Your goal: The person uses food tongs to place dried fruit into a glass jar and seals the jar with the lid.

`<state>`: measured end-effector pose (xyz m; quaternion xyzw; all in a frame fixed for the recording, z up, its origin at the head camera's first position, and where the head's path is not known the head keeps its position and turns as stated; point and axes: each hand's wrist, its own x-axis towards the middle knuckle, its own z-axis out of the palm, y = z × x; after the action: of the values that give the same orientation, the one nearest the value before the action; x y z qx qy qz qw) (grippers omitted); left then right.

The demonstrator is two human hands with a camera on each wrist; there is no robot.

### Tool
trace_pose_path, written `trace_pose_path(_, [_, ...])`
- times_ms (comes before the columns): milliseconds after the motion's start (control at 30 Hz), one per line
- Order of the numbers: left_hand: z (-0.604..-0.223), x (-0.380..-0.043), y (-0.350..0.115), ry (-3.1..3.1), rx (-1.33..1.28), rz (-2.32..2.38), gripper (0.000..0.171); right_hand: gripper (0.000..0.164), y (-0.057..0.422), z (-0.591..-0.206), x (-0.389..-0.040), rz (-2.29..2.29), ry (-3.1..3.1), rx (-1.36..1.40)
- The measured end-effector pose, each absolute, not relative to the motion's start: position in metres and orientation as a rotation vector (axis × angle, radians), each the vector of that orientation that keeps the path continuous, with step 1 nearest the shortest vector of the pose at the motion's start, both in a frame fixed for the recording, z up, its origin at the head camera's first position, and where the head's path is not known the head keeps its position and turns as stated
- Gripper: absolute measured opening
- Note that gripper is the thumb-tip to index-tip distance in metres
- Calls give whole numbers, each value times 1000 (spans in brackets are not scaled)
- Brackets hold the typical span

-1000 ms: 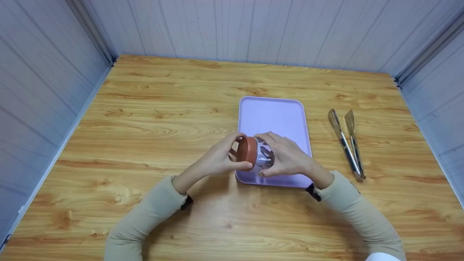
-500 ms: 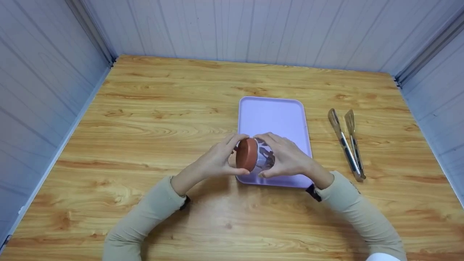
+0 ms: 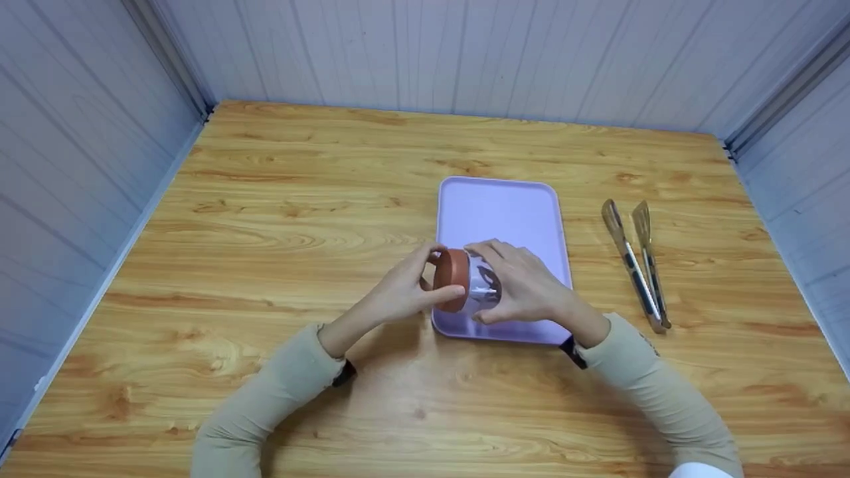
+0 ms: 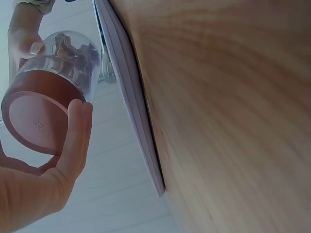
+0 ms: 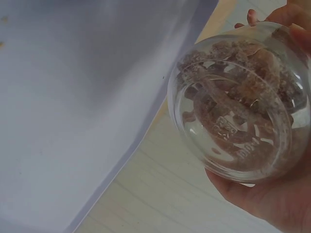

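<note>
Tipped on its side above the near part of a lilac tray (image 3: 498, 209) is a clear jar (image 5: 233, 111) with a reddish-brown lid (image 4: 39, 119). Brown dried pieces, of a kind I cannot make out, lie inside it. My left hand (image 3: 405, 285) grips the lid's rim between thumb and fingers, from the left. From the right, my right hand (image 3: 528, 285) holds the jar's clear body, its thumb below and fingers above. In the left wrist view the lid sits against the jar's mouth; no gap shows between them.
Metal tongs (image 3: 637, 272) with dark grips lie spread on the wooden table (image 3: 285, 219), right of the tray. Pale panelled walls (image 3: 425, 53) close off the back and both sides.
My left hand turned back and then forward on the lid, its thumb and fingers shifting along the rim. My right hand kept the jar almost still. The tray and tongs did not move.
</note>
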<state>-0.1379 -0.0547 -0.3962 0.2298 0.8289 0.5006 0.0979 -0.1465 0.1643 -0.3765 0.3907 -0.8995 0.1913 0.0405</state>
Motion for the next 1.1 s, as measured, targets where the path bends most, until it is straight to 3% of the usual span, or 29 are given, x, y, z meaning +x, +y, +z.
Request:
trace_pose_path(633, [-399,-134,-54,2621,855,1449,80,93,165,-384,-149,691,-2680,1231])
trace_pose_path(1100, [-397,-135,-54,2730,895,1364,78,89,164,-384,-151,696,-2616,1230])
